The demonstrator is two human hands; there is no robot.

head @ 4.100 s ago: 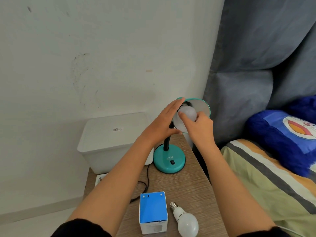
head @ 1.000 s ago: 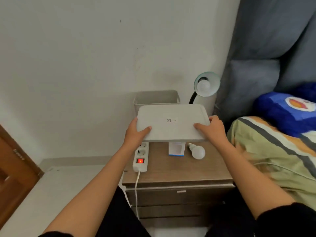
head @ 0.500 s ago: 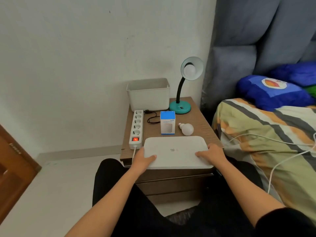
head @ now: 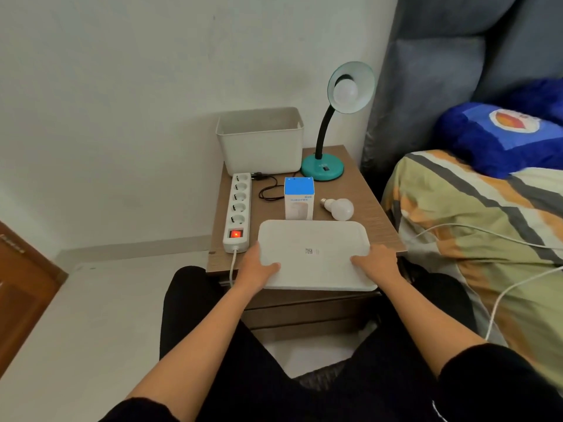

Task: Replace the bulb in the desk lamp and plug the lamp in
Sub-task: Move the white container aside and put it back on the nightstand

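White lid [head: 313, 254]: flat on the front edge of the nightstand [head: 365, 193], overhanging toward you.
Grip: your left hand [head: 259, 266] and right hand [head: 374, 263] each clasp a near corner of the lid, thumbs on top.
Lamp [head: 327, 141]: back right of the nightstand, a bulb [head: 345, 90] seated in the shade.
Spare bulb [head: 339, 208]: lies loose beside the blue-topped box [head: 298, 197].
Bin [head: 262, 141]: open, back left, beside the lamp.
Done: bulb swap looks finished, judging by the seated bulb.
Left: plug [head: 257, 175] lies unplugged near the top of the power strip [head: 239, 208]; its switch glows red. Let go of the lid, then plug in.
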